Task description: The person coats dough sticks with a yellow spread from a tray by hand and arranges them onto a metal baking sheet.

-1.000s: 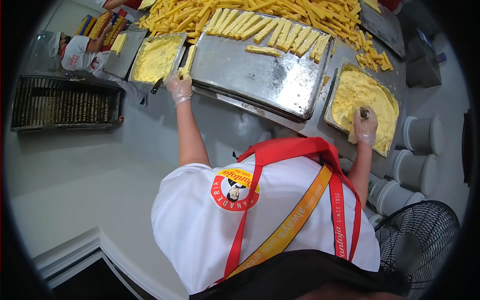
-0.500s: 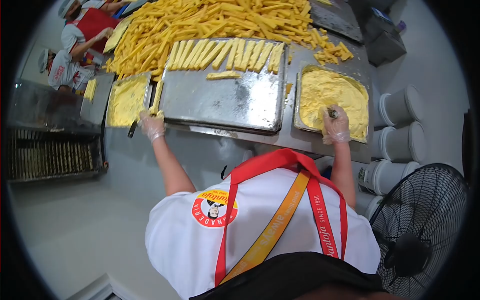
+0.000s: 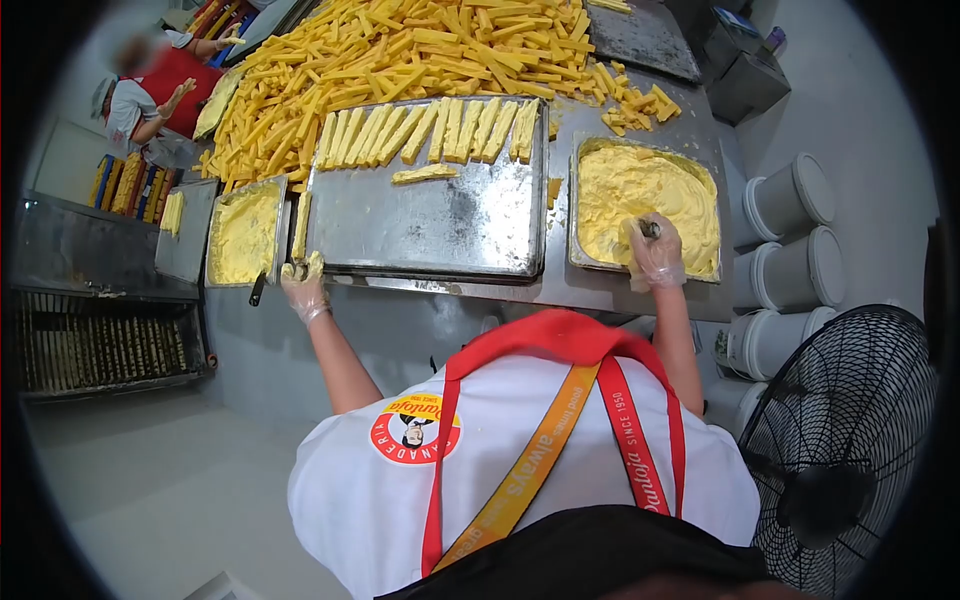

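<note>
My left hand (image 3: 305,288), in a clear glove, is closed around the near end of a cream-coated yellow stick (image 3: 301,228) beside the metal tray (image 3: 430,228). A black tool handle (image 3: 258,289) juts from the left pan of yellow cream (image 3: 243,228) next to this hand. My right hand (image 3: 658,250), also gloved, grips a tool whose handle end (image 3: 650,229) shows above the fist. Its working part is hidden over the right pan of cream (image 3: 650,185). Several coated sticks (image 3: 425,135) stand in a row at the tray's far side, with one (image 3: 425,174) lying crosswise below them.
A big heap of uncoated yellow sticks (image 3: 420,50) covers the table behind the tray. White buckets (image 3: 790,200) and a black fan (image 3: 840,450) stand at the right. A metal rack (image 3: 105,340) is at the left, and a co-worker in a red apron (image 3: 180,85) stands far left.
The view has shifted, so the table appears lower and further left. Both my hands keep nearly the same places by the pans. The co-workers at far left have changed position.
</note>
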Demonstrator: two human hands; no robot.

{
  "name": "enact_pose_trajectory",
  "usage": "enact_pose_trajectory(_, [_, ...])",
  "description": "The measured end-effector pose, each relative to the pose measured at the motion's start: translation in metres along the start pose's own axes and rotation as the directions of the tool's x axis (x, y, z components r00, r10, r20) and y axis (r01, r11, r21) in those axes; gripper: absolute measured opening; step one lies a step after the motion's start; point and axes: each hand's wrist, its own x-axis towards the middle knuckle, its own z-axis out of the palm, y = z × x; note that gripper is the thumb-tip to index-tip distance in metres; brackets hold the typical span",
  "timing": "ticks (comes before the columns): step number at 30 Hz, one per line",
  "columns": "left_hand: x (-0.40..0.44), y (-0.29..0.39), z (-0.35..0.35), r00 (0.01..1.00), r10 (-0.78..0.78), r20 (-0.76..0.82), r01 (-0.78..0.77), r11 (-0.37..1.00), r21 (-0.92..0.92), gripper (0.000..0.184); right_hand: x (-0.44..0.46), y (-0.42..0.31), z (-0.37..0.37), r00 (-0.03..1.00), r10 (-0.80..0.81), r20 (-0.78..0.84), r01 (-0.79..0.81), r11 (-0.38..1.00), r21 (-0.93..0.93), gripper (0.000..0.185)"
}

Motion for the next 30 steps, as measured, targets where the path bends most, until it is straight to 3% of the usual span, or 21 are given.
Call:
enact_pose_trajectory(3, [-0.013, 0.009, 0.004, 0.948, 0.276, -0.158, -0.192, 0.893, 0.407, 0.083, 0.003, -0.015, 0.001, 0.998, -0.052, -0.017, 0.051, 0.995, -0.082, 0.017])
enact_pose_trajectory(6, [-0.065, 0.089, 0.022, 0.918, 0.349, -0.185, -0.031, 0.53, 0.847, 0.093, 0.01, -0.046, -0.003, 0.993, -0.103, 0.057, 0.114, 0.966, -0.233, 0.017])
enact_pose_trajectory(7, [-0.06, 0.072, 0.023, 0.759, 0.633, -0.152, -0.107, 0.351, 0.93, 0.089, 0.013, -0.06, -0.003, 0.99, -0.108, 0.095, 0.129, 0.959, -0.254, 0.017])
enact_pose_trajectory(10, [-0.063, 0.068, 0.036, 0.539, 0.84, 0.057, -0.238, 0.087, 0.967, 0.091, 0.017, -0.058, 0.011, 0.948, -0.125, 0.292, 0.192, 0.958, -0.213, 0.023])
enact_pose_trajectory(11, [-0.069, 0.074, 0.052, 0.485, 0.868, 0.109, -0.314, 0.057, 0.948, 0.079, 0.019, -0.052, 0.017, 0.921, -0.131, 0.368, 0.208, 0.961, -0.18, 0.027])
enact_pose_trajectory(12, [-0.073, 0.082, 0.067, 0.573, 0.803, 0.167, -0.44, 0.129, 0.889, 0.074, 0.023, -0.047, 0.019, 0.835, -0.074, 0.545, 0.166, 0.979, -0.121, 0.027])
enact_pose_trajectory(14, [-0.076, 0.091, 0.1, 0.691, 0.651, 0.315, -0.624, 0.317, 0.714, 0.064, 0.032, -0.038, 0.02, 0.56, 0.003, 0.828, 0.048, 0.998, -0.037, 0.027])
enact_pose_trajectory(15, [-0.071, 0.086, 0.121, 0.786, 0.553, 0.275, -0.574, 0.49, 0.656, 0.059, 0.041, -0.062, 0.002, 0.492, 0.075, 0.868, 0.039, 0.993, -0.109, 0.032])
enact_pose_trajectory(17, [-0.066, 0.067, 0.156, 0.922, 0.305, 0.24, -0.386, 0.775, 0.5, 0.05, 0.047, -0.032, 0.003, 0.515, -0.049, 0.856, -0.003, 0.998, 0.059, 0.035])
enact_pose_trajectory(18, [-0.072, 0.066, 0.161, 0.904, 0.351, 0.245, -0.428, 0.724, 0.541, 0.046, 0.053, -0.017, 0.003, 0.528, -0.11, 0.842, -0.024, 0.989, 0.144, 0.037])
enact_pose_trajectory(19, [-0.079, 0.066, 0.168, 0.882, 0.398, 0.252, -0.467, 0.668, 0.579, 0.041, 0.071, -0.02, -0.009, 0.545, -0.113, 0.83, 0.043, 0.993, 0.107, 0.043])
enact_pose_trajectory(21, [-0.081, 0.063, 0.178, 0.836, 0.488, 0.251, -0.529, 0.595, 0.605, 0.034, 0.105, -0.016, -0.023, 0.664, -0.077, 0.744, 0.194, 0.978, -0.072, 0.047])
enact_pose_trajectory(23, [-0.076, 0.053, 0.176, 0.786, 0.572, 0.236, -0.583, 0.556, 0.593, 0.028, 0.139, 0.007, -0.024, 0.796, -0.141, 0.588, 0.267, 0.955, -0.132, 0.044])
enact_pose_trajectory(25, [-0.079, 0.055, 0.178, 0.815, 0.534, 0.223, -0.541, 0.567, 0.621, 0.027, 0.184, -0.009, -0.026, 0.784, 0.12, 0.609, 0.205, 0.876, -0.437, 0.039])
enact_pose_trajectory(28, [-0.082, 0.054, 0.179, 0.823, 0.518, 0.233, -0.544, 0.6, 0.587, 0.024, 0.23, 0.056, 0.033, 0.767, -0.15, 0.624, 0.451, 0.817, -0.358, 0.037])
enact_pose_trajectory(30, [-0.075, 0.048, 0.18, 0.827, 0.515, 0.225, -0.545, 0.636, 0.547, 0.024, 0.246, 0.056, 0.062, 0.725, -0.122, 0.678, 0.493, 0.78, -0.387, 0.039])
